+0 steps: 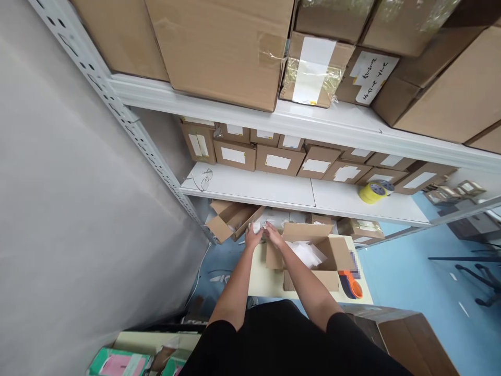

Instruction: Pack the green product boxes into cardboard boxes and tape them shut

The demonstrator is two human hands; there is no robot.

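My left hand point(252, 238) is closed around a small white item point(257, 227), which looks like a wrapped packet or folded paper; its exact kind is too small to tell. Close beside it, my right hand point(274, 237) pinches the item's right side with the fingertips. Both hands are held over the left flap of an open cardboard box point(344, 253). Inside that box lie white paper-like sheets or clear bags point(306, 254). Another open carton point(224, 213) sits tilted just left of my hands, below the shelf.
The box stands on a cream table point(260, 279), with an orange tape roll point(355, 288) at its right. A white shelf point(250, 183) above holds labelled cartons point(278, 159), glasses point(205, 179) and yellow tape point(371, 192). A metal upright point(133, 133) rises at left. Large boxes point(219, 47) fill the upper shelf.
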